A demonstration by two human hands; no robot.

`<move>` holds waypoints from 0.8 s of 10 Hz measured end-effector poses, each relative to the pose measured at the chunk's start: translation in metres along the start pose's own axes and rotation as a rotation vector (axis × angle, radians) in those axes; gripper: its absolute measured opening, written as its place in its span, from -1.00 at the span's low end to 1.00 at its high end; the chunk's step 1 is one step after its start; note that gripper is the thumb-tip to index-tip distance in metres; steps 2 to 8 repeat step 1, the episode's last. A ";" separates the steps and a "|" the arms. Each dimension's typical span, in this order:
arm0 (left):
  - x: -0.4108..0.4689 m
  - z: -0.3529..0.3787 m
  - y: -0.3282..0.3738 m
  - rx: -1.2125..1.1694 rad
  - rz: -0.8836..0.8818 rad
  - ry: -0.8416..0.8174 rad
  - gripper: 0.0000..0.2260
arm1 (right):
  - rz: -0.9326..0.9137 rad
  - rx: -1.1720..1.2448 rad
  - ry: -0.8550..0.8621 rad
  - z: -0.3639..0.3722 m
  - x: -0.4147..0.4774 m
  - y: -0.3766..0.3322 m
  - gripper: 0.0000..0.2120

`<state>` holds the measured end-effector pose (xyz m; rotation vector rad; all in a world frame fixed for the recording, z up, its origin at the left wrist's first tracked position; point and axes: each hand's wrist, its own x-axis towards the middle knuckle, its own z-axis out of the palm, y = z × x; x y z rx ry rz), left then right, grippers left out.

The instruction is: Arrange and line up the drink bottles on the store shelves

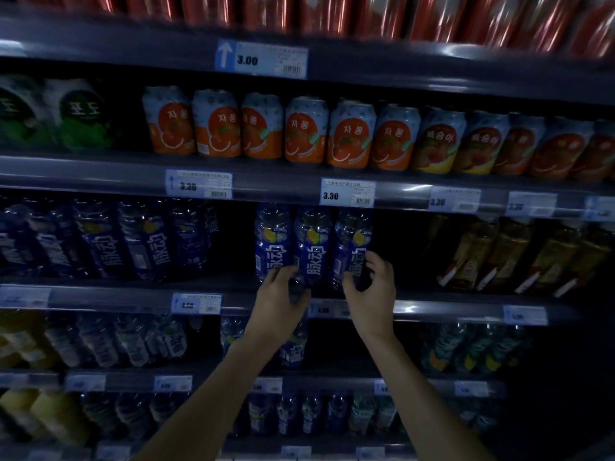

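Observation:
Three blue sports-drink bottles stand side by side at the middle of the third shelf (466,309): a left bottle (271,241), a middle bottle (312,244) and a right bottle (352,244). My left hand (281,299) grips the base of the middle bottle, fingers curled round it. My right hand (371,289) grips the lower part of the right bottle, thumb on its left side and fingers on its right. A dark gap separates these bottles from a row of the same blue bottles (146,241) further left.
Orange and peach drink cans (306,129) line the shelf above, green cans (80,114) at its left, red cans (332,11) on top. Brown tea bottles (499,257) stand to the right on the third shelf. Lower shelves hold clear and blue bottles (293,347). Price tags (347,192) run along shelf edges.

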<state>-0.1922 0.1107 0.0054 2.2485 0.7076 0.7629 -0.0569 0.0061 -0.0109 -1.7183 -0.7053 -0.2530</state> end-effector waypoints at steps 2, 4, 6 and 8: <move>0.000 -0.013 0.006 -0.008 0.001 0.018 -0.58 | -0.027 -0.024 -0.045 -0.006 -0.004 -0.014 -0.56; 0.000 -0.013 0.006 -0.008 0.001 0.018 -0.58 | -0.027 -0.024 -0.045 -0.006 -0.004 -0.014 -0.56; 0.000 -0.013 0.006 -0.008 0.001 0.018 -0.58 | -0.027 -0.024 -0.045 -0.006 -0.004 -0.014 -0.56; 0.000 -0.013 0.006 -0.008 0.001 0.018 -0.58 | -0.027 -0.024 -0.045 -0.006 -0.004 -0.014 -0.56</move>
